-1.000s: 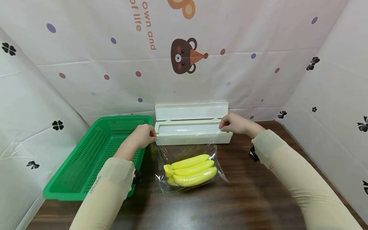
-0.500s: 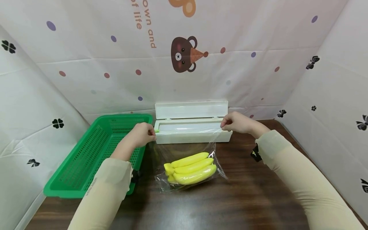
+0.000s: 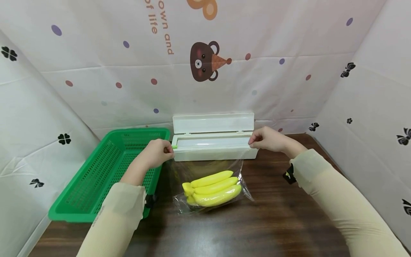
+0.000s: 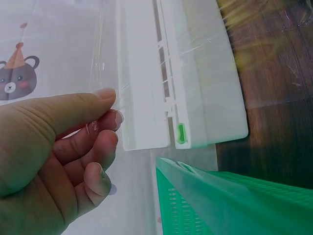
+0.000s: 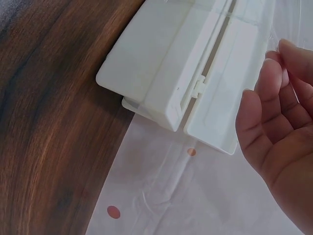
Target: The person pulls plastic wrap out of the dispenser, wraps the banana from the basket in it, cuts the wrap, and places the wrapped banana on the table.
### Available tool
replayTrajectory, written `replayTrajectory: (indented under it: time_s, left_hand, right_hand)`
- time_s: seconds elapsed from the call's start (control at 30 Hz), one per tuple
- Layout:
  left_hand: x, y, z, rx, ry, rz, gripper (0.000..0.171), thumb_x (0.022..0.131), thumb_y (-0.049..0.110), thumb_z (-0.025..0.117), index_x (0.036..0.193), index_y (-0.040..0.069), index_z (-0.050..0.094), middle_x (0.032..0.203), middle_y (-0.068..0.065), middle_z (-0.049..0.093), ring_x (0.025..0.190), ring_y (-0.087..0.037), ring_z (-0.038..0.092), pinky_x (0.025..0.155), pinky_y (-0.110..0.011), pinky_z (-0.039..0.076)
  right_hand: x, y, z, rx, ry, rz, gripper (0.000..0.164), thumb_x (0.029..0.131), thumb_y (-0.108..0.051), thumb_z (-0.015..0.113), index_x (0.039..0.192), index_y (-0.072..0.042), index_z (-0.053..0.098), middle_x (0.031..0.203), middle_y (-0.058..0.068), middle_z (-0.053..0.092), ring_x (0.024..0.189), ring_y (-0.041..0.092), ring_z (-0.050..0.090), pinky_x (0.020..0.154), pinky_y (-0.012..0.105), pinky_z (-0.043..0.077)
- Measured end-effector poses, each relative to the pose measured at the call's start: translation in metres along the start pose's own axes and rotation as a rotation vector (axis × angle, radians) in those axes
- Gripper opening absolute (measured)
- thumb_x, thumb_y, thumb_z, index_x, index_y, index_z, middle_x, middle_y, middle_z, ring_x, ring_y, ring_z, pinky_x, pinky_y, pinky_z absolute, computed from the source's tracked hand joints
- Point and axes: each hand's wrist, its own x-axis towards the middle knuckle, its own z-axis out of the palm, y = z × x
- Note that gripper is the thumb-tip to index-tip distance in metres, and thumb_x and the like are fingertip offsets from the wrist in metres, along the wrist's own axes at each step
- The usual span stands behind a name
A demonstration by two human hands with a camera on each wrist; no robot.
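A sheet of clear cling film (image 3: 205, 165) stretches between the two hands, its crinkled near end lying about a bunch of yellow bananas (image 3: 215, 190) on the table. At the film's far left corner, the left hand (image 3: 155, 153) pinches it between thumb and forefinger, seen close in the left wrist view. The right hand (image 3: 269, 139) pinches the far right corner the same way. Behind the film stands a white cling film dispenser (image 3: 213, 155), its lid (image 3: 213, 123) raised. A small green slider (image 4: 182, 133) sits at the dispenser's left end.
A green perforated basket (image 3: 80, 185) stands on the left, with the left forearm passing over its right side. The dark wooden table (image 3: 244, 228) runs to a printed cloth backdrop (image 3: 273, 85) behind and at both sides.
The right hand has moved slightly to the right, still pinching the film's corner. The left hand has stayed almost in place. Bananas, dispenser and basket have not moved.
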Motion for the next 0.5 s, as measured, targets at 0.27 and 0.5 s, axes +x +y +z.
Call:
replayTrajectory:
  time_s: [0.27,0.5]
  left_hand:
    - [-0.008,0.002,0.001,-0.008,0.022,0.024,0.01,0.091,0.015,0.062,0.087,0.007,0.066,0.081,-0.005,0.064,0.067,-0.016,0.053,0.063,-0.029,0.046]
    - [-0.019,0.009,0.001,0.006,0.046,0.061,0.01,0.091,0.014,0.063,0.088,0.005,0.067,0.08,-0.005,0.065,0.068,-0.015,0.053,0.063,-0.028,0.047]
  right_hand:
    - [-0.005,0.004,0.001,-0.018,0.004,0.009,0.013,0.091,-0.013,0.062,0.098,-0.004,0.067,0.087,0.008,0.065,0.074,0.016,0.055,0.067,0.032,0.049]
    - [-0.015,0.002,-0.001,0.01,0.005,0.014,0.015,0.091,-0.014,0.062,0.1,-0.004,0.068,0.092,0.012,0.066,0.076,0.016,0.056,0.069,0.032,0.049]
